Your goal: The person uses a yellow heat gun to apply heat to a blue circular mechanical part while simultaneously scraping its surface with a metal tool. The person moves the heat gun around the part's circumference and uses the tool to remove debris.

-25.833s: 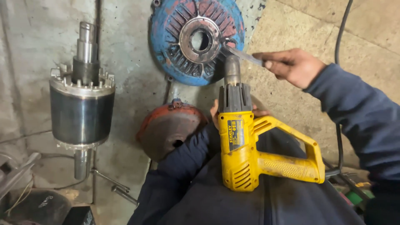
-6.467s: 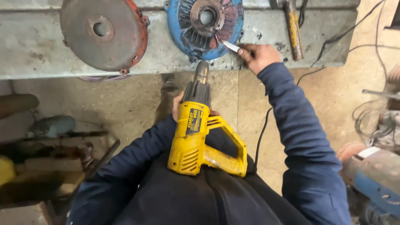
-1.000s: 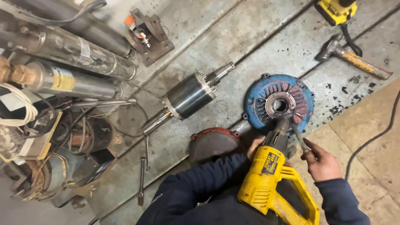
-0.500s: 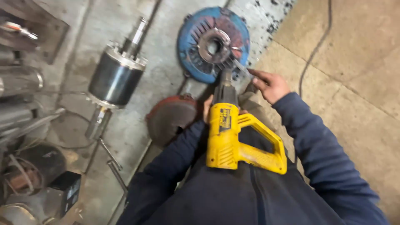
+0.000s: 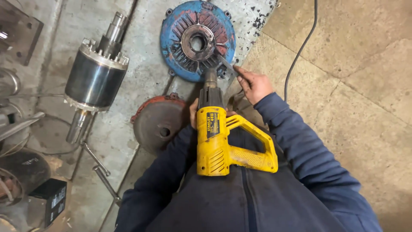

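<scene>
A yellow plastic heat gun with a dark metal nozzle rests against the person's chest, nozzle aimed at twelve o'clock toward a round blue ribbed motor end cover on the grey bench. The left hand sits beside the gun's body; I cannot tell its finger state. The right hand, fingers pinching a thin grey metal scraper blade, works the cover's hub. A rusty red round cover lies at eight o'clock.
</scene>
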